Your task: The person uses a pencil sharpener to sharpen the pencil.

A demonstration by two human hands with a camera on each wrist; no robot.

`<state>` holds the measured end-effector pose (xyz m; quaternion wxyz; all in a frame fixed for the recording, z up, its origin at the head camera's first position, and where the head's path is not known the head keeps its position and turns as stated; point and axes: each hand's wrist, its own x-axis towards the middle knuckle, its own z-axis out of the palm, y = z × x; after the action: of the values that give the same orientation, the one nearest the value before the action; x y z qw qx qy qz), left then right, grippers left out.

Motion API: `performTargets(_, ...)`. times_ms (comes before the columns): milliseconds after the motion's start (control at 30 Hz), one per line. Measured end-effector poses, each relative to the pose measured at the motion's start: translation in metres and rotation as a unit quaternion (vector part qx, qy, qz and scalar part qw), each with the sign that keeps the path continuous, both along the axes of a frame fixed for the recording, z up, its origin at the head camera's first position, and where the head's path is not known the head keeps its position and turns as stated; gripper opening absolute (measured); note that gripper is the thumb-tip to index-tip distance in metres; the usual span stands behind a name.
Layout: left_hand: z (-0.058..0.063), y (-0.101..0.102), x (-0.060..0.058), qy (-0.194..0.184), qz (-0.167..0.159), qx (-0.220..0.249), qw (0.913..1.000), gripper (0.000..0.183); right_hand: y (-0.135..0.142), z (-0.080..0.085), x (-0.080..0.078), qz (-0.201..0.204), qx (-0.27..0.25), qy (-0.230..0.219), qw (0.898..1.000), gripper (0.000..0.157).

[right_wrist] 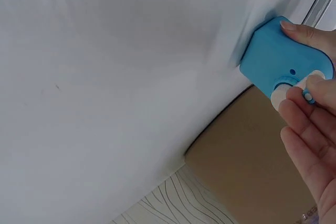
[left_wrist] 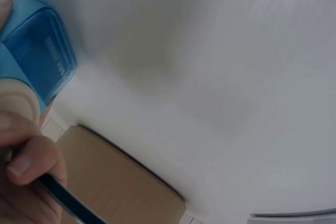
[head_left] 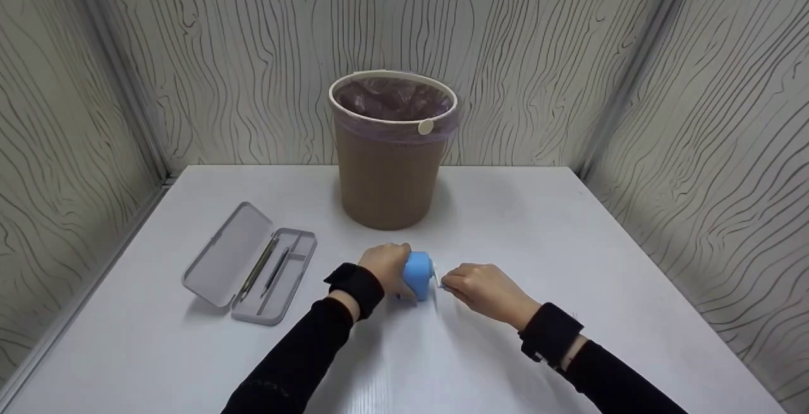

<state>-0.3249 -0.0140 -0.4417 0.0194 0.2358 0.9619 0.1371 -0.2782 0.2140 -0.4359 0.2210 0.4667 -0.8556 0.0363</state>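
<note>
A blue crank pencil sharpener (head_left: pixel 417 276) with a clear window is held just above or on the table; which, I cannot tell. My left hand (head_left: pixel 385 267) grips it from the left side. In the left wrist view, a dark pencil-like stick (left_wrist: pixel 69 201) runs under a curled finger of that hand, near the sharpener's cream round front (left_wrist: pixel 18 98). Its far end is hidden. On the sharpener's right side, my right hand (head_left: pixel 488 289) pinches the blue-tipped knob (right_wrist: pixel 308 97) of the white crank between thumb and fingers. The other fingers are loosely extended.
A brown bin (head_left: pixel 387 180) with a purple liner stands at the table's back. To the left lies a grey pencil case (head_left: pixel 231 256) with its lid raised, holding two thin writing tools (head_left: pixel 259 267). Wood-patterned walls (head_left: pixel 253 54) enclose the white table (head_left: pixel 537 224).
</note>
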Motion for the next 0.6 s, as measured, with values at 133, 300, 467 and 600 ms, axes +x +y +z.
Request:
performTargets(133, 0.000, 0.001, 0.000, 0.008, -0.001, -0.004, 1.0000, 0.076, 0.001, 0.006, -0.003, -0.003, -0.007, 0.007, 1.000, 0.006)
performTargets(300, 0.000, 0.001, -0.002, 0.000, 0.001, -0.007, 1.0000, 0.077, -0.001, 0.013, -0.010, -0.020, -0.017, 0.005, 1.000, 0.004)
performTargets(467, -0.001, -0.001, -0.002, 0.001, -0.005, -0.011, 0.9999, 0.076, -0.003, 0.018, -0.016, -0.033, -0.024, -0.003, 0.999, 0.007)
performTargets(600, -0.001, -0.001, -0.002, 0.008, -0.014, -0.010, 0.9998, 0.075, -0.004, 0.022, -0.021, -0.045, -0.035, -0.010, 0.998, 0.006)
